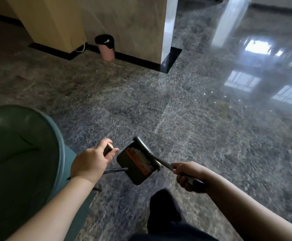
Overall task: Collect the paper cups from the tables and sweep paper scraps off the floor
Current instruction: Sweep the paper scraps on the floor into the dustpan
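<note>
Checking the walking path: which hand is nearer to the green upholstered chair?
Left. The left hand, gripping the dark dustpan handle, is right beside the green upholstered chair. The right hand, holding the dark brush, is beyond the dustpan, farther away.

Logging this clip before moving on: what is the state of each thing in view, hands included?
Left hand: closed around the dustpan handle.
Right hand: closed around the brush handle.
Dustpan: held above the floor, tilted, orange and grey debris inside.
Brush: head at the dustpan's far edge.
Pink bin: upright by the wall, black liner fitted.
Green chair: unoccupied.
</note>
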A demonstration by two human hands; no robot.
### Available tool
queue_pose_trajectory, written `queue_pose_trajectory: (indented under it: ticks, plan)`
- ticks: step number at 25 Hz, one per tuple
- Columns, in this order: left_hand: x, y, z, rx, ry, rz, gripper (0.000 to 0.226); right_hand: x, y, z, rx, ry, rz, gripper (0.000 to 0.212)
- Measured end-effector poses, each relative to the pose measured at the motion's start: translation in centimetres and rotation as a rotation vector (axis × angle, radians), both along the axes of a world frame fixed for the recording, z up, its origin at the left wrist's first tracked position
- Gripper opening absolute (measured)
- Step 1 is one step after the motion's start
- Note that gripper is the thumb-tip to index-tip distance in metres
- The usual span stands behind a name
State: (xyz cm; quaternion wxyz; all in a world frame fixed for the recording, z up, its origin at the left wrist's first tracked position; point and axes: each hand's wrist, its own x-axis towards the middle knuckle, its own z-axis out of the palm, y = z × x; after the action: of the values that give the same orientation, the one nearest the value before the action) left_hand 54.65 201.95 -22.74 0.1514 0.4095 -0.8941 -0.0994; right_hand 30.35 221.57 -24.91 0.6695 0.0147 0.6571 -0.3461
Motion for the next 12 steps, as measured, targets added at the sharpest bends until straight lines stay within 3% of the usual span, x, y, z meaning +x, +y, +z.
queue_pose_trajectory:
  ticks: [5,12]
  plan:
    - [-6.5,-10.5,1.3,0.009,0.016,0.127,0.055,-9.0,-13.2,1.9,0.002,-0.026,0.091,0.031]
    - [-11.6,-26.0,0.7,-0.078,0.038,0.219,0.038,-16.4,-31.2,2.0,-0.014,0.027,0.193,0.029]
